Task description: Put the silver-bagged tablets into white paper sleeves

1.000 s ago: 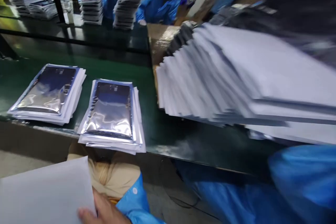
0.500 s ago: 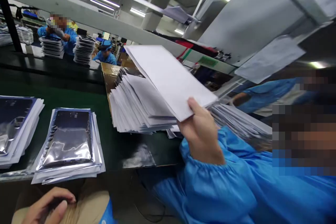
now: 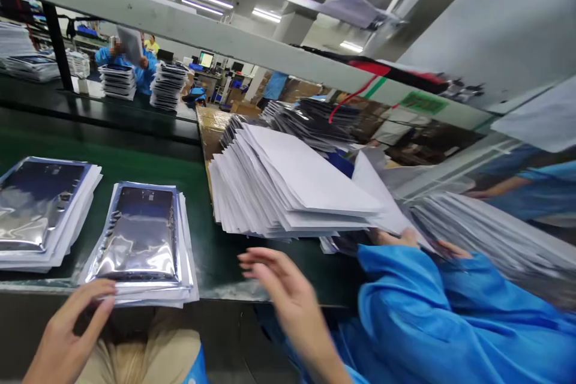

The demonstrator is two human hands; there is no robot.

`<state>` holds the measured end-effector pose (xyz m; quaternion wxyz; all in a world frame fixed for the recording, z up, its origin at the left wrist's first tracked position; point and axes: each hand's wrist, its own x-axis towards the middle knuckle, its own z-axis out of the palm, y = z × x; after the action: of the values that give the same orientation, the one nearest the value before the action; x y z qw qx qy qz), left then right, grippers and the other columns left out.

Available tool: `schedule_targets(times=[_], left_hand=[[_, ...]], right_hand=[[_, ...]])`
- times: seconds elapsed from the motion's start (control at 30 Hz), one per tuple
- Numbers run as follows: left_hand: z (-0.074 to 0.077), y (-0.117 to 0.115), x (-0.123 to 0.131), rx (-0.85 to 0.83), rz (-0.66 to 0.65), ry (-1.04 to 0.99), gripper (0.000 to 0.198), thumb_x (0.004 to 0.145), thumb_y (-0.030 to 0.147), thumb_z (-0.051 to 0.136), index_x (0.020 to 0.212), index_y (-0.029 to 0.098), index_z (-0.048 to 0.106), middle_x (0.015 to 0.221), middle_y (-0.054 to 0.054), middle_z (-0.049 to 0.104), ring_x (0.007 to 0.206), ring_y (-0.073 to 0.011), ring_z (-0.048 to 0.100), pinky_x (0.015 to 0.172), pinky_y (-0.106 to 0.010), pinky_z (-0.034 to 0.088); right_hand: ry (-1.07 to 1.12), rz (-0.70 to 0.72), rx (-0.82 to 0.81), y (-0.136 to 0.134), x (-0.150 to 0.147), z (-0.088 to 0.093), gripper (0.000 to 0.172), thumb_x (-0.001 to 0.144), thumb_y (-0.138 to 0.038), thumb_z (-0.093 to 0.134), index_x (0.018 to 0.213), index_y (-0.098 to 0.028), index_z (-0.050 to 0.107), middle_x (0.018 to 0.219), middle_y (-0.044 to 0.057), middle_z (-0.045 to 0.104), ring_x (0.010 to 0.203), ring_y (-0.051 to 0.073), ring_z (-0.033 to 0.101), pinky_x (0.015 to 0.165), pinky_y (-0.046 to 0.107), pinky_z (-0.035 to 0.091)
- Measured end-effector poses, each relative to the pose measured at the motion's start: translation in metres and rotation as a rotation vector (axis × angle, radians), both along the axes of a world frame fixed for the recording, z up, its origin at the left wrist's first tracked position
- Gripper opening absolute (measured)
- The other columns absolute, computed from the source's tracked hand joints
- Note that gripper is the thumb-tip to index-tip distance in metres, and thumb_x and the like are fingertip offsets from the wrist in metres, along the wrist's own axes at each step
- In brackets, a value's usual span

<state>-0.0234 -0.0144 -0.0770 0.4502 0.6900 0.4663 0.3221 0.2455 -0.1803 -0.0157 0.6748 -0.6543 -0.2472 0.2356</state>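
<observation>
My left hand [image 3: 74, 327] is at the near left corner of a pile [image 3: 184, 291] of white sheets topped by a dark, glossy, film-wrapped flat panel [image 3: 143, 234]. Its index finger and thumb are slightly apart, the fingertips at the pile's edge; whether they touch it I cannot tell. My right hand [image 3: 292, 300] hovers over the table's front edge, fingers loosely bent and thumb apart, holding nothing. Beyond it stands a tall, fanned stack of white sheets [image 3: 310, 174]. At far left lies a second pile topped by a similar dark panel [image 3: 45, 198].
A co-worker in a blue smock [image 3: 418, 306] sits close on my right, both hands at a white sheet [image 3: 382, 198]. More stacked sheets [image 3: 490, 228] stand beyond. A shelf beam [image 3: 202, 24] crosses above the dark green table [image 3: 148, 162]. Another person works across the room.
My left hand has risen to the pile's corner, and my right hand has come into view. The co-worker's hand, which held a white sheet above the tall stack, has moved back right.
</observation>
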Motion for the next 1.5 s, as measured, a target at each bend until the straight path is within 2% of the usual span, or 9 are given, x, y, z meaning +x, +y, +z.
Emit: schedule_targets(times=[0.13,0.27,0.47,0.67,0.83,1.03,1.2,1.33,1.5], left_hand=[[0.009,0.024,0.012,0.264,0.025,0.092,0.036,0.069,0.053,0.061,0.092,0.027,0.069,0.108,-0.005,0.064,0.096,-0.0269,0.061,0.076,-0.026,0.05],[-0.012,0.033,0.017,0.477,-0.159,0.306,0.046,0.08,0.05,0.051,0.114,0.021,0.061,0.129,-0.011,0.056,0.117,-0.0308,0.053,0.099,-0.043,0.04],[-0.031,0.03,0.013,0.828,-0.206,0.619,0.046,0.089,0.046,0.041,0.128,0.023,0.052,0.137,-0.014,0.051,0.125,-0.0329,0.047,0.099,-0.058,0.035],[-0.023,0.039,0.016,1.023,-0.465,0.457,0.031,0.092,0.035,0.044,0.115,0.026,0.063,0.119,-0.004,0.067,0.114,-0.0237,0.059,0.099,-0.042,0.042],[-0.022,0.036,0.022,1.053,-0.386,0.392,0.026,0.092,0.033,0.045,0.097,0.022,0.068,0.102,-0.003,0.074,0.102,-0.0229,0.066,0.093,-0.038,0.047],[-0.023,0.038,0.03,1.104,-0.489,0.418,0.03,0.091,0.036,0.047,0.112,0.022,0.063,0.116,-0.006,0.068,0.107,-0.0242,0.063,0.092,-0.041,0.047],[-0.034,0.041,0.031,1.128,-0.456,0.349,0.031,0.091,0.035,0.047,0.115,0.02,0.06,0.117,-0.007,0.068,0.11,-0.0217,0.061,0.094,-0.038,0.047],[-0.04,0.038,0.032,1.179,-0.427,0.343,0.027,0.092,0.029,0.048,0.113,0.019,0.061,0.114,-0.006,0.069,0.108,-0.0218,0.063,0.092,-0.037,0.048],[-0.042,0.029,0.039,1.21,-0.326,0.305,0.021,0.091,0.021,0.049,0.104,0.018,0.064,0.108,-0.006,0.072,0.106,-0.0233,0.063,0.095,-0.04,0.044]], right_hand=[[0.282,0.168,-0.062,0.07,-0.016,-0.054,0.036,0.059,-0.031,0.078,0.09,-0.02,0.067,0.094,0.006,0.067,0.091,0.022,0.059,0.077,0.033,0.048],[0.467,0.248,-0.035,0.097,-0.01,-0.07,0.031,0.063,-0.035,0.073,0.086,-0.017,0.066,0.086,0.008,0.068,0.082,0.02,0.062,0.079,0.037,0.049],[0.457,0.206,-0.025,0.094,-0.009,-0.064,0.034,0.058,-0.024,0.077,0.09,-0.021,0.067,0.097,0.004,0.066,0.098,0.019,0.057,0.092,0.033,0.039],[0.579,0.28,-0.017,0.102,-0.017,-0.053,0.034,0.056,-0.026,0.077,0.088,-0.018,0.068,0.095,0.006,0.064,0.097,0.021,0.058,0.087,0.034,0.044],[0.654,0.277,-0.023,0.102,-0.015,-0.049,0.034,0.055,-0.028,0.076,0.086,-0.02,0.065,0.093,0.006,0.062,0.102,0.023,0.056,0.079,0.033,0.046],[0.652,0.248,-0.046,0.11,-0.017,-0.043,0.03,0.056,-0.026,0.073,0.084,-0.021,0.061,0.087,0.003,0.061,0.094,0.02,0.058,0.072,0.03,0.047],[0.623,0.283,-0.104,0.126,-0.029,-0.04,0.031,0.059,-0.029,0.073,0.086,-0.02,0.059,0.085,0.005,0.062,0.081,0.024,0.062,0.066,0.037,0.049],[0.489,0.164,-0.098,0.137,-0.03,-0.043,0.035,0.056,-0.02,0.073,0.088,-0.023,0.059,0.091,0.001,0.059,0.093,0.019,0.055,0.075,0.029,0.042],[0.501,0.182,-0.117,0.138,-0.02,-0.046,0.028,0.055,-0.023,0.069,0.082,-0.021,0.061,0.083,0.001,0.059,0.091,0.02,0.054,0.075,0.031,0.039]])
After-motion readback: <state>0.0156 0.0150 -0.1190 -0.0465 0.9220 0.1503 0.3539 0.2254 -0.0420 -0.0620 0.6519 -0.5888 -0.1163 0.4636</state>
